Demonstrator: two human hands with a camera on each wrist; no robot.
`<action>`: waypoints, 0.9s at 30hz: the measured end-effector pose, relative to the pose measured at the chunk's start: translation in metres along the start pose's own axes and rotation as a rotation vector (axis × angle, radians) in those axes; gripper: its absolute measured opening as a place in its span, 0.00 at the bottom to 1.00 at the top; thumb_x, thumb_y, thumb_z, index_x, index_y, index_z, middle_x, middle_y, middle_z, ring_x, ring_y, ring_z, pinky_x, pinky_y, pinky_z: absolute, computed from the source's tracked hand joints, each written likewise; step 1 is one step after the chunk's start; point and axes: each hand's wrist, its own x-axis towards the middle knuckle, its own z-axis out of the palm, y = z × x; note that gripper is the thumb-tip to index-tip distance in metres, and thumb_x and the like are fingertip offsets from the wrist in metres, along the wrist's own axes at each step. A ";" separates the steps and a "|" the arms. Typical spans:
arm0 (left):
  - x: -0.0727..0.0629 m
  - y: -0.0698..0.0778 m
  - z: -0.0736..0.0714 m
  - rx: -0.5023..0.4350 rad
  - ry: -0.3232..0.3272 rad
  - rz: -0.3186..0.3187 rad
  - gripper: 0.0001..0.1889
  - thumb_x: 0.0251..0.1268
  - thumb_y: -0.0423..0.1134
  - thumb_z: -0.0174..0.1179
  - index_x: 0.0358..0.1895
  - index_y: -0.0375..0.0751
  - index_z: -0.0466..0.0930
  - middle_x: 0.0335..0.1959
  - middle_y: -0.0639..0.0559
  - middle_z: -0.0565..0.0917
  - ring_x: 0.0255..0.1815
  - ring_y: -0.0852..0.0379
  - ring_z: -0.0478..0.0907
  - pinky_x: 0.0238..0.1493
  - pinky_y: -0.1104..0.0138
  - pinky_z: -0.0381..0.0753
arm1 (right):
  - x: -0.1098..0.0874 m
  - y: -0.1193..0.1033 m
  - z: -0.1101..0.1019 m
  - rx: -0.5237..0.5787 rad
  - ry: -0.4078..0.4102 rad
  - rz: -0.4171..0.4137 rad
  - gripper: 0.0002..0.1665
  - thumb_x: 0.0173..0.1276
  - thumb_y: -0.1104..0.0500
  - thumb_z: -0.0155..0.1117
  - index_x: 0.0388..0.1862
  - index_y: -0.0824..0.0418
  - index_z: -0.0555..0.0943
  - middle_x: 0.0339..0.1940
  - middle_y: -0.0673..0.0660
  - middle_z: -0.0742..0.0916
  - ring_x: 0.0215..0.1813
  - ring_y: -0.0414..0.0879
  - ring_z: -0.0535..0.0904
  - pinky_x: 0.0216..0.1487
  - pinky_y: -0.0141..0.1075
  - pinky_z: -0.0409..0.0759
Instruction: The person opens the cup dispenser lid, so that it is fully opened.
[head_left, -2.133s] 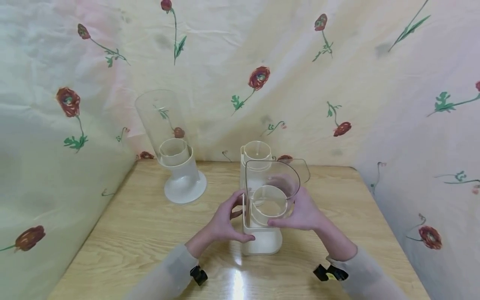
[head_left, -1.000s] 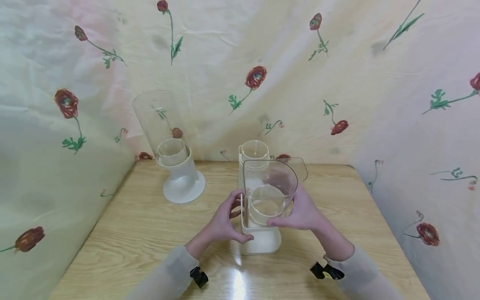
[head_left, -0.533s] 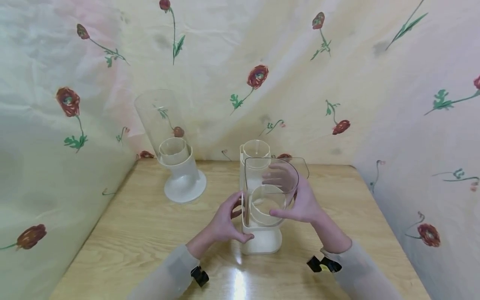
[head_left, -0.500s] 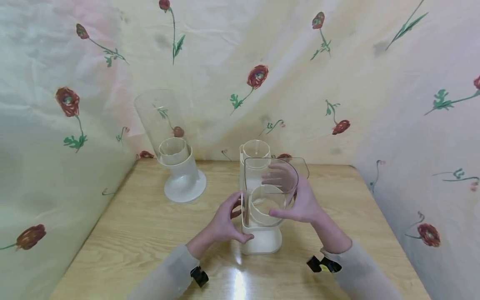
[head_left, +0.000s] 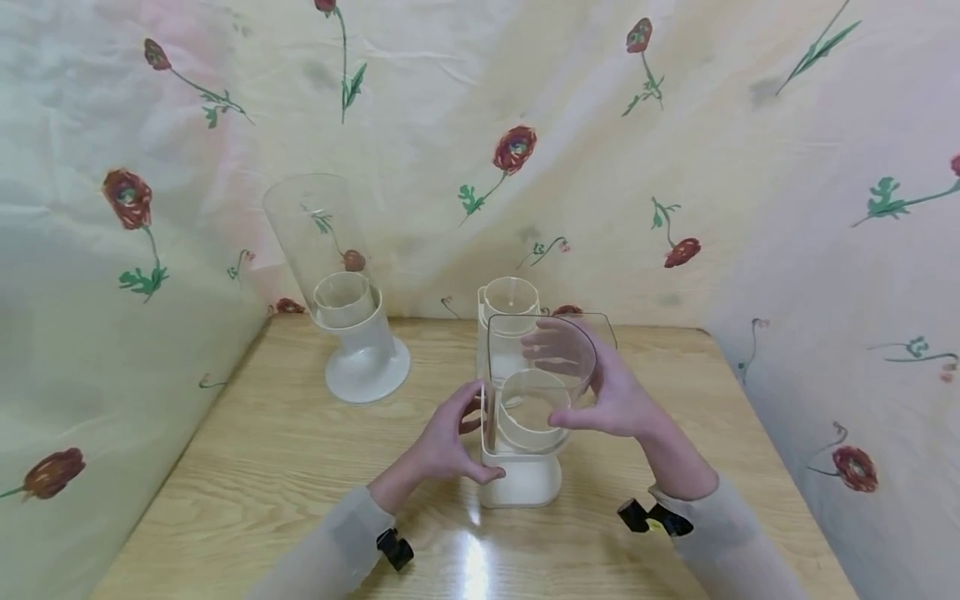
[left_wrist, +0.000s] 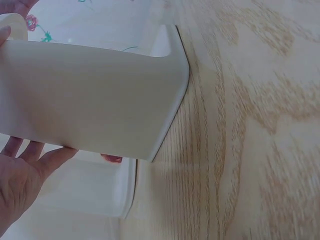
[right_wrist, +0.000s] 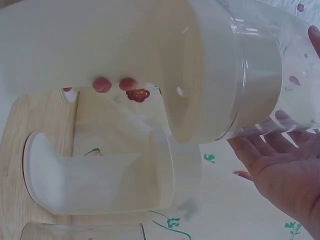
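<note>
A white stand (head_left: 521,483) with a flat-sided column stands upright on the table, its broad side (left_wrist: 90,95) filling much of the left wrist view. My left hand (head_left: 450,442) grips the column from the left, thumb in front; two of its fingertips (right_wrist: 102,84) show in the right wrist view. On top of the stand sits a clear D-shaped container (head_left: 510,350) with a cream ring (head_left: 536,423) inside its bottom. My right hand (head_left: 611,392) holds the container from the right, its thumb at the front and its fingers, seen through the clear wall, spread behind.
Directly behind is a similar white stand (head_left: 512,298) with a ring top. A second clear container (head_left: 611,333) shows beyond my right hand. At the back left, a round-based white stand (head_left: 367,367) bears a tall, tilted clear cylinder (head_left: 300,242). Flowered cloth (head_left: 420,167) borders the wooden table (head_left: 285,467).
My right hand has shifted up and its fingers have spread further behind the clear container. The stand and my left hand stay in place; the head view has moved slightly.
</note>
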 end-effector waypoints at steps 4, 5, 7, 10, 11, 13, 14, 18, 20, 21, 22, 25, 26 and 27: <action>0.001 -0.001 0.001 -0.014 -0.011 0.009 0.59 0.32 0.31 0.87 0.77 0.46 0.66 0.67 0.41 0.76 0.67 0.41 0.80 0.67 0.56 0.86 | -0.002 0.001 -0.002 -0.012 -0.005 -0.038 0.65 0.44 0.74 0.86 0.80 0.72 0.61 0.69 0.79 0.79 0.70 0.59 0.83 0.72 0.45 0.84; 0.001 -0.001 0.001 -0.019 -0.011 0.006 0.59 0.32 0.30 0.87 0.77 0.46 0.66 0.68 0.41 0.76 0.67 0.42 0.80 0.67 0.55 0.86 | -0.002 0.002 -0.002 -0.013 -0.007 -0.057 0.65 0.45 0.72 0.88 0.79 0.73 0.60 0.68 0.78 0.79 0.70 0.58 0.83 0.72 0.45 0.84; 0.001 0.000 0.001 -0.026 -0.011 -0.007 0.59 0.32 0.31 0.87 0.77 0.47 0.66 0.68 0.42 0.76 0.67 0.42 0.80 0.68 0.55 0.85 | -0.002 0.003 -0.002 -0.016 -0.011 -0.088 0.65 0.46 0.70 0.89 0.79 0.75 0.60 0.68 0.77 0.80 0.70 0.56 0.84 0.72 0.44 0.84; 0.001 0.000 0.000 -0.024 -0.004 -0.028 0.59 0.32 0.31 0.87 0.77 0.48 0.66 0.68 0.44 0.76 0.67 0.43 0.80 0.68 0.55 0.85 | -0.001 0.003 -0.002 -0.041 -0.008 -0.112 0.65 0.48 0.64 0.90 0.78 0.76 0.60 0.68 0.75 0.81 0.70 0.55 0.83 0.73 0.45 0.83; 0.001 0.001 0.000 -0.022 -0.001 -0.034 0.60 0.32 0.31 0.87 0.78 0.48 0.66 0.68 0.44 0.77 0.67 0.43 0.80 0.68 0.55 0.85 | -0.001 0.002 -0.002 -0.052 -0.003 -0.113 0.65 0.49 0.62 0.91 0.79 0.75 0.60 0.69 0.75 0.80 0.71 0.56 0.82 0.74 0.45 0.83; 0.000 0.001 -0.001 -0.015 0.002 -0.046 0.60 0.31 0.32 0.87 0.78 0.49 0.66 0.67 0.44 0.77 0.67 0.43 0.80 0.68 0.56 0.85 | 0.001 0.000 -0.002 -0.075 0.007 -0.112 0.67 0.50 0.57 0.91 0.80 0.74 0.59 0.69 0.74 0.79 0.72 0.56 0.81 0.74 0.46 0.82; 0.000 0.000 -0.001 -0.015 0.003 -0.049 0.60 0.31 0.32 0.87 0.78 0.48 0.66 0.68 0.44 0.77 0.67 0.43 0.79 0.68 0.56 0.85 | 0.001 -0.001 -0.001 -0.079 0.012 -0.112 0.67 0.51 0.57 0.91 0.80 0.74 0.59 0.69 0.74 0.79 0.72 0.57 0.81 0.74 0.47 0.82; -0.001 0.000 0.000 -0.025 0.001 -0.053 0.60 0.31 0.31 0.86 0.78 0.47 0.65 0.67 0.43 0.77 0.68 0.41 0.79 0.69 0.56 0.85 | 0.004 -0.003 -0.003 -0.070 0.020 -0.111 0.66 0.52 0.55 0.90 0.80 0.75 0.59 0.69 0.74 0.79 0.70 0.59 0.82 0.69 0.48 0.86; -0.001 0.000 0.001 -0.030 0.002 -0.048 0.59 0.32 0.30 0.86 0.77 0.47 0.66 0.67 0.42 0.77 0.68 0.41 0.79 0.69 0.55 0.85 | 0.005 -0.002 -0.004 -0.063 0.016 -0.111 0.64 0.54 0.54 0.89 0.79 0.75 0.61 0.68 0.74 0.80 0.69 0.59 0.84 0.67 0.48 0.88; -0.001 0.000 0.001 -0.028 0.003 -0.044 0.59 0.32 0.30 0.86 0.77 0.47 0.66 0.66 0.42 0.77 0.68 0.42 0.79 0.69 0.55 0.85 | 0.005 -0.001 -0.004 -0.065 0.014 -0.113 0.63 0.55 0.52 0.89 0.79 0.75 0.61 0.68 0.74 0.81 0.68 0.58 0.84 0.66 0.48 0.88; -0.002 0.000 0.001 -0.026 0.006 -0.041 0.59 0.32 0.31 0.86 0.77 0.47 0.66 0.65 0.42 0.77 0.68 0.42 0.79 0.68 0.55 0.85 | 0.006 0.000 -0.005 -0.064 0.011 -0.111 0.63 0.55 0.51 0.88 0.79 0.75 0.62 0.67 0.73 0.81 0.68 0.58 0.84 0.66 0.47 0.88; -0.002 0.000 0.002 -0.017 0.017 -0.028 0.58 0.32 0.31 0.86 0.76 0.47 0.67 0.64 0.42 0.78 0.67 0.43 0.80 0.67 0.55 0.85 | 0.006 0.002 -0.006 -0.056 0.005 -0.110 0.62 0.57 0.49 0.87 0.79 0.75 0.62 0.67 0.74 0.82 0.69 0.59 0.84 0.66 0.48 0.88; -0.002 0.000 0.003 -0.015 0.023 -0.021 0.58 0.32 0.31 0.86 0.76 0.47 0.67 0.63 0.42 0.78 0.66 0.44 0.80 0.67 0.56 0.86 | 0.006 0.002 -0.007 -0.047 0.004 -0.106 0.61 0.57 0.51 0.87 0.79 0.74 0.62 0.67 0.74 0.81 0.69 0.60 0.84 0.66 0.48 0.88; -0.002 0.000 0.003 -0.013 0.026 -0.012 0.58 0.32 0.31 0.86 0.76 0.47 0.67 0.63 0.42 0.78 0.66 0.43 0.80 0.67 0.56 0.86 | 0.007 0.002 -0.007 -0.042 0.004 -0.102 0.61 0.57 0.52 0.87 0.79 0.74 0.62 0.68 0.74 0.81 0.69 0.60 0.84 0.67 0.48 0.88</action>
